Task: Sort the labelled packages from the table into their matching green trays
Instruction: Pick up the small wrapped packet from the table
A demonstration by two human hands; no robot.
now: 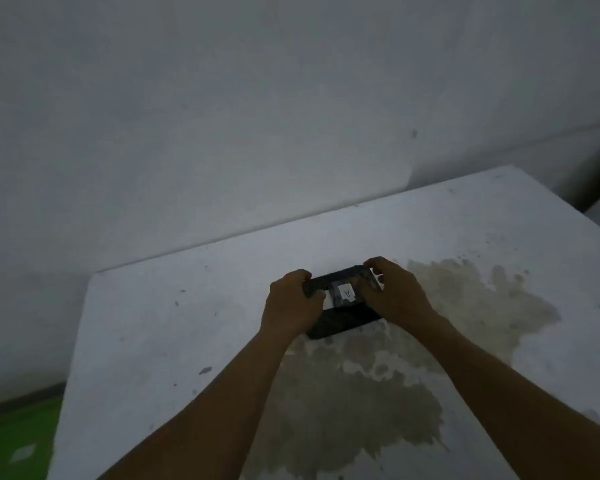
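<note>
The stained bench carries one dark package with a white label apparently reading A. A green tray shows low left. Left hand and right hand each grip an end; sorting seems nearly finished.

Single view only, head cam, wide-angle w/ edge bending. Looks fwd and down from above near edge of white table, rolled so far table edge climbs toward right. Close range: forearms enter from bottom, left hand and right hand meet just below frame centre on dark package. Upper half filled by grey wall beyond table. Green tray clipped at near-left corner, below table level. No 2nd view, so no overlap.
</note>
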